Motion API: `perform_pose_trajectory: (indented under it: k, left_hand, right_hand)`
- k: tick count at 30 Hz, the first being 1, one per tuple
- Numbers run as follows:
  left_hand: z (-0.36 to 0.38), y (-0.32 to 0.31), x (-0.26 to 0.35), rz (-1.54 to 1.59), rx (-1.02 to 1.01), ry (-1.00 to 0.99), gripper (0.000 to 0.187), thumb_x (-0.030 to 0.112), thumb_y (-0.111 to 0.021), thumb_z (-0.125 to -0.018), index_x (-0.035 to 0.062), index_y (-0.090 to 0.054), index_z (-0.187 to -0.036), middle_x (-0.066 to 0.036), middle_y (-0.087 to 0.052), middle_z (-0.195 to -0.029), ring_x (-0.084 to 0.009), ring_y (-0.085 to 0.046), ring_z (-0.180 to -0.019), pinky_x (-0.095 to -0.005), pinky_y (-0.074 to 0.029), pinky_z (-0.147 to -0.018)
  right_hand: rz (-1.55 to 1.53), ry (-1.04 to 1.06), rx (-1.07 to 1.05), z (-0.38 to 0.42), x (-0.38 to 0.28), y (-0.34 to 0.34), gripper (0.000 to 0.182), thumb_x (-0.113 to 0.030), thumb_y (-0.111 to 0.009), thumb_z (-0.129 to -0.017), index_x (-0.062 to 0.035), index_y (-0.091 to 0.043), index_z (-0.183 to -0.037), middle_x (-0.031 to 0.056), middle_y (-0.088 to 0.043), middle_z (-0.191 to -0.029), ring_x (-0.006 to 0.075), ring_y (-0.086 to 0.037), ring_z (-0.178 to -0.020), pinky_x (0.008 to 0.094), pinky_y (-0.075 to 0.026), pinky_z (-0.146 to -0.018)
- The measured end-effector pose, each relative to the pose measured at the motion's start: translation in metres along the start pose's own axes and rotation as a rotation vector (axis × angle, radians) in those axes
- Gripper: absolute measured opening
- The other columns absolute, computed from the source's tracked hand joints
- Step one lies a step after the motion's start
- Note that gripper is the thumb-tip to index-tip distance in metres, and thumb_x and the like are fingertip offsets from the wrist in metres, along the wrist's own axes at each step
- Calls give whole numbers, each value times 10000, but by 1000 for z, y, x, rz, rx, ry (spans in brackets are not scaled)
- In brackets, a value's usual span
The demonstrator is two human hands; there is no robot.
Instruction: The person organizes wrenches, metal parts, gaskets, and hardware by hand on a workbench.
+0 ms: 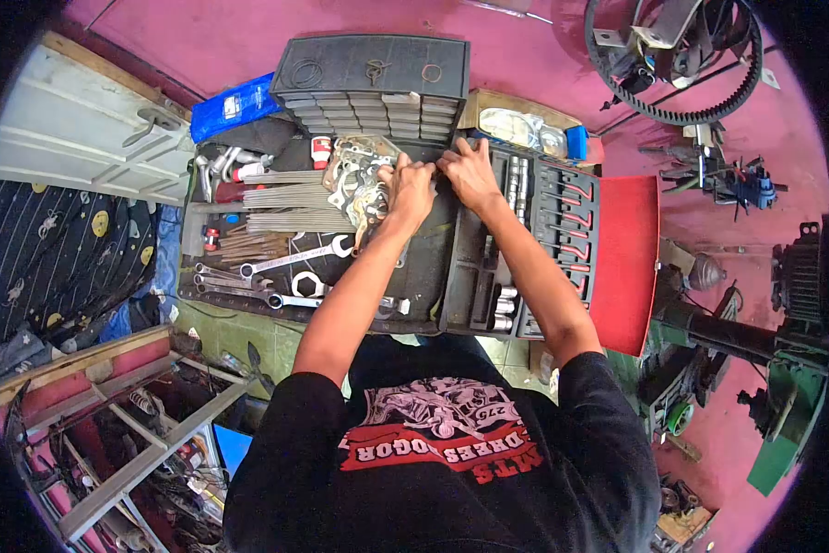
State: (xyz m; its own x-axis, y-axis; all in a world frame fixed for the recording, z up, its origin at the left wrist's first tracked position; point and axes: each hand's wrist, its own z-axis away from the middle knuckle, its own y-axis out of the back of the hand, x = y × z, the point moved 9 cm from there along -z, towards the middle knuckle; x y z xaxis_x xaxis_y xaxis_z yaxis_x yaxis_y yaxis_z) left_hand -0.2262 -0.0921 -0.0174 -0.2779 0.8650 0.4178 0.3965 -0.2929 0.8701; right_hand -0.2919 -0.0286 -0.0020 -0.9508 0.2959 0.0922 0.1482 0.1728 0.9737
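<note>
Both of my hands are close together in front of the small-drawer cabinet point(368, 69). My left hand point(409, 192) has its fingers curled inward, beside a heap of metal gaskets point(357, 180). Close to the upper left corner of the black socket tray point(470, 253) is my right hand point(470, 173), also with bent fingers and its fingertips turned toward the left hand. What the fingertips of either hand pinch, if anything, is too small or hidden to tell. Thin welding rods point(294, 203) lie left of the gaskets, with a large combination wrench point(294, 258) below them.
Several smaller wrenches point(225, 281) and a metal ring point(306, 285) lie on the dark mat. A red case lid point(626, 263) stands open at the right, beside red-handled tools point(576, 221). A cardboard box point(516, 115) sits behind. A toothed belt point(755, 64) hangs on the pink wall.
</note>
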Motion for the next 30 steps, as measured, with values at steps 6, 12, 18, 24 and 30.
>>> perform_pose_trajectory:
  k: [6, 12, 18, 24, 30]
  left_hand:
    - [-19, 9, 41, 32, 66, -102, 135, 117, -731, -801, 138, -747, -933, -32, -704, -923, -265, -561, -1072, -538, -328, -904]
    - [-47, -5, 119, 104, 105, -358, 172, 57, -665, -800, 117, -771, -922, -33, -686, -881, -242, -568, -1064, -526, -322, -894]
    - [-68, -46, 192, 99, -7, -522, 154, 28, -652, -792, 83, -754, -893, -41, -693, -889, -255, -561, -1097, -574, -329, -916]
    - [-77, -90, 236, 55, -91, -662, 155, 22, -632, -825, 109, -737, -899, -29, -704, -913, -254, -550, -1202, -625, -348, -968]
    - [-81, -120, 246, -121, -120, -749, 171, 63, -675, -790, 136, -743, -928, -6, -723, -972, -248, -525, -1251, -593, -347, -997]
  right_hand:
    - [53, -157, 73, 26, 36, 34, 172, -179, -600, -875, -160, -746, -963, -3, -682, -994, 225, -567, -1087, 519, -392, -897]
    - [100, -416, 248, 88, 97, 65, 258, -163, -668, -801, -222, -764, -1034, 13, -650, -1013, 238, -570, -1063, 517, -379, -896]
    - [166, -663, 280, 149, 149, 67, 218, -153, -661, -812, -240, -772, -979, 35, -662, -1020, 255, -573, -1082, 564, -372, -928]
    - [179, -739, 267, 186, 189, 50, 233, -147, -654, -820, -242, -775, -994, 7, -690, -1052, 250, -571, -1111, 604, -350, -994]
    - [197, -709, 209, 189, 206, 25, 206, -166, -626, -855, -238, -772, -981, 0, -682, -1053, 246, -568, -1117, 630, -344, -1004]
